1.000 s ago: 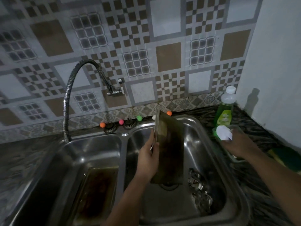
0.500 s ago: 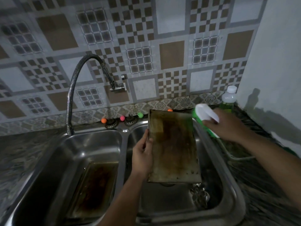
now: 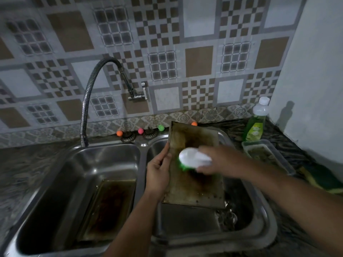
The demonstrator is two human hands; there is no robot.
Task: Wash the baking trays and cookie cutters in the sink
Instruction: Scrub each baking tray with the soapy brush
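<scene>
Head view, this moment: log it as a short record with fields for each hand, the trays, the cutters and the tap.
left hand: grips the left edge of the stained tray, tilted over the right basin
right hand: holds a white brush with green bristles on the tray face
second tray: lies in the left basin
cookie cutters: in the right basin, beneath the tray's lower corner
tap: no water visible
</scene>
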